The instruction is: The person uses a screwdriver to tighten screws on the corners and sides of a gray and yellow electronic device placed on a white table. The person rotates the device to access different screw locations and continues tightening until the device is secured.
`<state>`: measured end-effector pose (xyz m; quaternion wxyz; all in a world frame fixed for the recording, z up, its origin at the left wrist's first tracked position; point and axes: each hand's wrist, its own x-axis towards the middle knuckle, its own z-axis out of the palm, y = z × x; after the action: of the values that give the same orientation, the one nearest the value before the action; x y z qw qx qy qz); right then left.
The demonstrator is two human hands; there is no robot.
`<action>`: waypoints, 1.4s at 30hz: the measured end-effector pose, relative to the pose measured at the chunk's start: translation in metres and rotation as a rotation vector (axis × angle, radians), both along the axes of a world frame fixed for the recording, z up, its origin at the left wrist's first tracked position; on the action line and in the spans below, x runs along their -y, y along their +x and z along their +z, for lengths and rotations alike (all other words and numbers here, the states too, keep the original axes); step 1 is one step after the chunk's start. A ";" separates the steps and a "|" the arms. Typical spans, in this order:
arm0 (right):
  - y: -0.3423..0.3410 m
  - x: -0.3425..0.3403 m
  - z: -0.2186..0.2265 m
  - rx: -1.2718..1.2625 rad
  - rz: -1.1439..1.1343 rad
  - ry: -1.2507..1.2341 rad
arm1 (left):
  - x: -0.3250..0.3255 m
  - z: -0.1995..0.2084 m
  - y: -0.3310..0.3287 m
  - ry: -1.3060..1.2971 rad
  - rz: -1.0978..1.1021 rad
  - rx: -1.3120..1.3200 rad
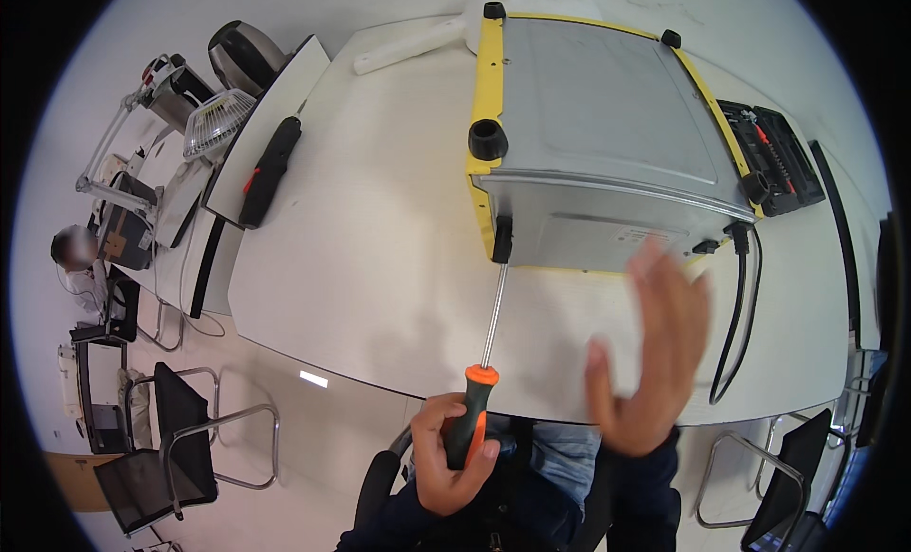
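Note:
My left hand (452, 457) is wrapped round the green and orange handle of a screwdriver (480, 391). Its long metal shaft points away from me, and the tip meets or overlaps a black fitting (503, 240) on the near face of a grey metal box appliance (607, 96) with yellow edges. The appliance lies with its black feet showing, one foot (488, 140) at the near left corner. My right hand (655, 362) is raised, fingers stretched and slightly blurred, holding nothing, in front of the appliance's near face. A black power cord (739, 305) runs from its right end.
A black and red power screwdriver (271, 172) lies on the left of the white table (361, 248). An open tool case (776, 163) sits right of the appliance. Chairs (180, 438) stand on the floor at left and right. A person (80, 262) is seated far left.

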<state>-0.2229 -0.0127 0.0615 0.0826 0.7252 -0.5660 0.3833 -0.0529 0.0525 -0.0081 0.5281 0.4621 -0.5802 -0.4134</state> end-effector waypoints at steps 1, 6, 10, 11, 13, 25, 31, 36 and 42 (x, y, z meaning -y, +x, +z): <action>0.009 -0.014 -0.008 0.097 0.105 0.085 | 0.000 -0.002 0.001 -0.016 -0.012 -0.040; 0.044 -0.068 -0.047 0.509 0.301 0.443 | -0.005 -0.011 -0.010 -0.016 -0.044 -0.273; 0.049 -0.088 -0.058 0.812 0.369 0.751 | -0.002 -0.019 -0.010 -0.152 -0.063 -0.111; 0.049 -0.089 -0.057 0.875 0.397 0.836 | -0.001 -0.019 -0.008 -0.159 -0.080 -0.039; 0.049 -0.088 -0.062 1.008 0.433 0.851 | 0.000 -0.017 -0.002 -0.188 -0.118 0.107; 0.057 -0.082 -0.055 1.456 0.620 0.938 | 0.095 0.080 0.035 -0.629 0.067 0.897; 0.058 -0.088 -0.067 1.833 0.750 0.904 | 0.154 0.103 0.007 -0.683 -0.078 0.843; 0.056 -0.085 -0.075 2.343 0.916 0.931 | 0.161 0.093 0.006 -0.727 -0.071 0.676; 0.056 -0.088 -0.077 2.775 0.999 0.847 | 0.161 0.096 0.005 -0.736 -0.064 0.679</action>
<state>-0.1670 0.0756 -0.0153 -0.8331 -0.1128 0.0349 0.5403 -0.0476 -0.1085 0.0874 0.4246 0.3359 -0.8405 -0.0236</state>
